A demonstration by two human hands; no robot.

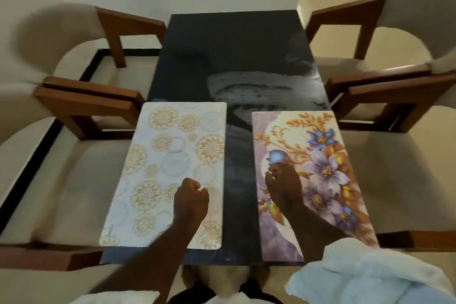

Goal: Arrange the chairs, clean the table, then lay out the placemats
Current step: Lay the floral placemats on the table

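Presently two placemats lie flat, side by side and apart, at the near end of the dark desk [234, 52]. Left hand [191, 198], clenched in a fist holding nothing visible, is over the white-and-gold placemat [172, 150]. Right hand [283, 182] rests on the floral placemat [320, 155], fingers bent; whether it pinches anything cannot be told. Upholstered chairs [74, 180] flank both sides. A pale cloth [370, 276] drapes the right forearm.

Both our bare forearms reach forward, well apart. Our left grip [191, 198] is balled into a fist and holds nothing. Our right grip [283, 186] shows its back, fingers curled under, thumb alongside.
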